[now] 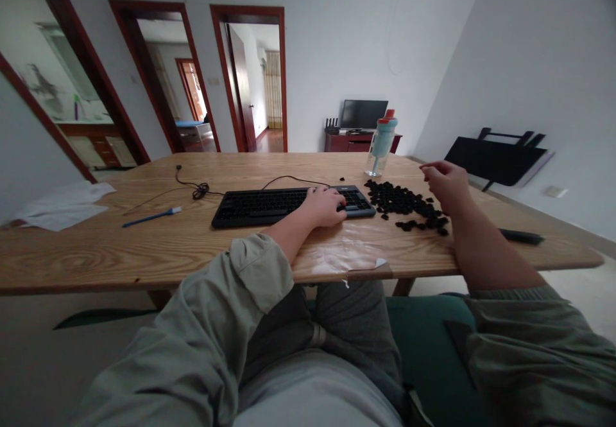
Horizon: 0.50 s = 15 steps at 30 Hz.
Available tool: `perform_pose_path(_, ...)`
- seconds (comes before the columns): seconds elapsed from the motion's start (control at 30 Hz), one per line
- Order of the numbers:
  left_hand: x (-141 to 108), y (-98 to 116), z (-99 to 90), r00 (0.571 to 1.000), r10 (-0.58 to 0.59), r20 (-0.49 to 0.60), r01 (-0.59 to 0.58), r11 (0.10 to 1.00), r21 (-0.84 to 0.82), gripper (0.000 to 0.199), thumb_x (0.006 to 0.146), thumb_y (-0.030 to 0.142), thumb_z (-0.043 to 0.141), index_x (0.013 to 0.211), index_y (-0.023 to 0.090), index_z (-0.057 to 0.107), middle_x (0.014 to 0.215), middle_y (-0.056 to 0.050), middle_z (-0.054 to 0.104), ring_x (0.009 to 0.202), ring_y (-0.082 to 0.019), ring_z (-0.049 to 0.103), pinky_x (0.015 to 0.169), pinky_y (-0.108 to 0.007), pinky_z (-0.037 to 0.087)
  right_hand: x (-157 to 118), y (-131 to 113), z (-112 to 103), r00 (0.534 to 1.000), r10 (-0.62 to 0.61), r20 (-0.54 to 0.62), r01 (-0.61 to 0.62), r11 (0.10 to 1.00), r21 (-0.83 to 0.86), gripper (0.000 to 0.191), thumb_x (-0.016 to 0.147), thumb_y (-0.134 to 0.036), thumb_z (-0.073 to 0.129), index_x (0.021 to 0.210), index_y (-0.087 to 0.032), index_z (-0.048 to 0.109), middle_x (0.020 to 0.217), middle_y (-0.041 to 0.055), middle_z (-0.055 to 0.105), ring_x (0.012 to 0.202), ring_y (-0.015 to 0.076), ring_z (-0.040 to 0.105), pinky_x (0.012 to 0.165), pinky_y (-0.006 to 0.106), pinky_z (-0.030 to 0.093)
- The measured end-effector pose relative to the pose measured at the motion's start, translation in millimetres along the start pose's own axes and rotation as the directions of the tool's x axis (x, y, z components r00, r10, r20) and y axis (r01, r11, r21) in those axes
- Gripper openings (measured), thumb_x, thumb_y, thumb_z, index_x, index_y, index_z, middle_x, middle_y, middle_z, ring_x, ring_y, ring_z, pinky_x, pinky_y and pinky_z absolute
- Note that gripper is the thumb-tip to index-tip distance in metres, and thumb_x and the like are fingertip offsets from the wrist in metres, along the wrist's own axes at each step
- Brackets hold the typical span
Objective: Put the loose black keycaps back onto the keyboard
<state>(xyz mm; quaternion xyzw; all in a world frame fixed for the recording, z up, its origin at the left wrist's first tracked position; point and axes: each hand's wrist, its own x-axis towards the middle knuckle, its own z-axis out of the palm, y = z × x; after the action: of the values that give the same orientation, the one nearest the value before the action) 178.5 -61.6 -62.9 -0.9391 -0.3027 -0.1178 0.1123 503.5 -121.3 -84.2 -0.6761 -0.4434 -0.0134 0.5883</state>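
Note:
My left hand (323, 207) rests on the right half of a black keyboard (260, 203), its fingers lying over the keys and partly curled. A dark bit shows by its thumb, too small to name. My right hand (445, 183) is raised just beyond the right side of a spread of small black pieces that look like keycaps (397, 199). Its fingertips are drawn together toward the left; whatever may be between them is too small to make out.
Left of the keyboard lie a blue brush (151, 217) and a coiled black cable (200, 190). White tissue (67, 205) is at the far left. A clear bottle with a red lid (382, 144) stands behind the pieces. A dark long object (520, 236) lies past my right forearm.

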Motion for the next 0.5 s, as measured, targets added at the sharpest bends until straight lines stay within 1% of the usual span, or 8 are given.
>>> perform_pose_path(0.1,-1,-2,-3.9,1.000,0.010,0.005,-0.010,0.999,-0.032,0.036,0.086,0.044,0.052,0.113,0.029,0.071,0.125,-0.006,0.063,0.121,-0.028,0.051,0.103,-0.049,0.038,-5,-13,-17,1.000,0.010,0.025,-0.010,1.000,0.014,0.035,0.078,-0.034,0.058,0.101,-0.011,0.071,0.080,0.0082,0.064,0.060,0.0120,0.047,0.057,0.026,0.038)
perform_pose_path(0.17,-1,-2,-5.9,0.999,0.001,0.036,0.001,0.999,-0.047,0.038,0.086,0.046,0.053,0.115,0.030,0.071,0.123,-0.006,0.064,0.118,-0.029,0.053,0.100,-0.048,0.042,-15,-29,-21,0.975,-0.065,0.211,0.090,0.989,-0.115,0.034,0.079,-0.037,0.060,0.100,-0.014,0.072,0.080,0.0076,0.066,0.059,0.0126,0.047,0.056,0.027,0.037)
perform_pose_path(0.2,-1,-2,-6.7,0.999,-0.007,0.051,0.010,0.999,-0.051,0.038,0.086,0.047,0.054,0.115,0.030,0.071,0.122,-0.006,0.065,0.117,-0.029,0.054,0.099,-0.047,0.043,-23,-38,-18,0.926,-0.118,0.359,0.186,0.969,-0.162,0.034,0.080,-0.041,0.061,0.100,-0.015,0.073,0.080,0.0071,0.066,0.061,0.0138,0.049,0.057,0.028,0.037)
perform_pose_path(0.27,0,-2,-8.2,0.997,-0.027,0.072,0.031,0.998,-0.056,0.038,0.084,0.048,0.056,0.114,0.030,0.072,0.120,-0.007,0.066,0.115,-0.029,0.056,0.099,-0.046,0.043,-40,-57,-2,0.777,-0.206,0.594,0.367,0.916,-0.162,0.032,0.082,-0.042,0.060,0.098,-0.018,0.073,0.081,0.0065,0.067,0.067,0.0169,0.054,0.062,0.028,0.039)
perform_pose_path(0.33,-1,-3,-9.6,0.996,-0.032,0.077,0.037,0.998,-0.057,0.038,0.085,0.050,0.056,0.115,0.031,0.072,0.121,-0.006,0.066,0.115,-0.028,0.056,0.100,-0.045,0.043,-55,-71,24,0.646,-0.278,0.711,0.488,0.866,-0.104,0.027,0.084,-0.038,0.057,0.095,-0.020,0.072,0.087,0.0061,0.069,0.073,0.0187,0.057,0.067,0.029,0.041)
perform_pose_path(0.37,-1,-3,-10.3,0.996,-0.032,0.082,0.037,0.998,-0.055,0.039,0.086,0.051,0.055,0.115,0.032,0.072,0.122,-0.006,0.065,0.116,-0.028,0.055,0.100,-0.045,0.043,-61,-75,37,0.621,-0.291,0.727,0.523,0.845,-0.108,0.024,0.083,-0.036,0.057,0.093,-0.020,0.072,0.088,0.0060,0.069,0.074,0.0191,0.058,0.069,0.029,0.041)
perform_pose_path(0.4,-1,-4,-10.8,0.995,-0.036,0.090,0.041,0.998,-0.051,0.040,0.086,0.053,0.055,0.116,0.032,0.071,0.123,-0.007,0.065,0.116,-0.029,0.055,0.100,-0.045,0.043,-64,-77,49,0.606,-0.298,0.738,0.550,0.827,-0.118,0.024,0.084,-0.036,0.057,0.093,-0.020,0.072,0.089,0.0061,0.069,0.075,0.0193,0.058,0.070,0.029,0.041)
perform_pose_path(0.5,-2,-5,-11.3,0.993,-0.055,0.104,0.059,0.998,-0.036,0.048,0.086,0.059,0.053,0.121,0.030,0.069,0.126,-0.008,0.064,0.116,-0.031,0.055,0.098,-0.048,0.044,-66,-71,71,0.636,-0.300,0.711,0.565,0.809,-0.163,0.028,0.089,-0.039,0.054,0.101,-0.019,0.069,0.093,0.0080,0.068,0.076,0.0194,0.057,0.070,0.029,0.039)
